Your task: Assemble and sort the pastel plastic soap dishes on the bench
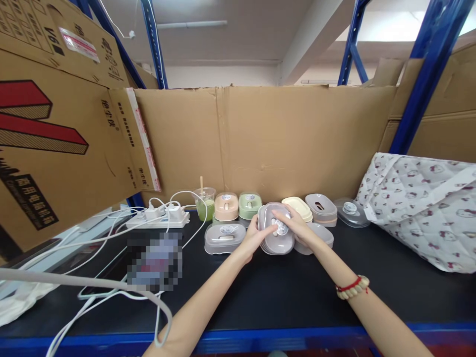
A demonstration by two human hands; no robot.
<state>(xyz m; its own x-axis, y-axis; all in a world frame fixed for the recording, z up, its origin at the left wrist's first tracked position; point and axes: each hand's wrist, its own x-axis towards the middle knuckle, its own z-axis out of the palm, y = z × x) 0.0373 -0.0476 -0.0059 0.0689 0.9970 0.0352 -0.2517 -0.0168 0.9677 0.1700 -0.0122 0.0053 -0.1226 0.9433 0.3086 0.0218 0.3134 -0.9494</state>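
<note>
A grey box with a clear lid point(277, 242) is tilted above the black table, held between both hands. My left hand point(256, 237) grips its left side, with the thumb on the lid near the round label. My right hand point(293, 225) holds its upper right side, fingers over the lid. Behind stand a pink box point(226, 207), a green box point(250, 205) and a cream tray point(298, 208). A lidded grey box point(224, 238) lies to the left, and a grey tray point(323, 236) is partly hidden behind my right hand.
Farther right are a grey container point(321, 208), a clear lid point(351, 212) and a patterned bag point(427, 210). At the left are a green drink point(206, 209), a power strip point(178, 221), white cables and a blurred device point(156, 263). Cardboard point(267, 144) stands behind.
</note>
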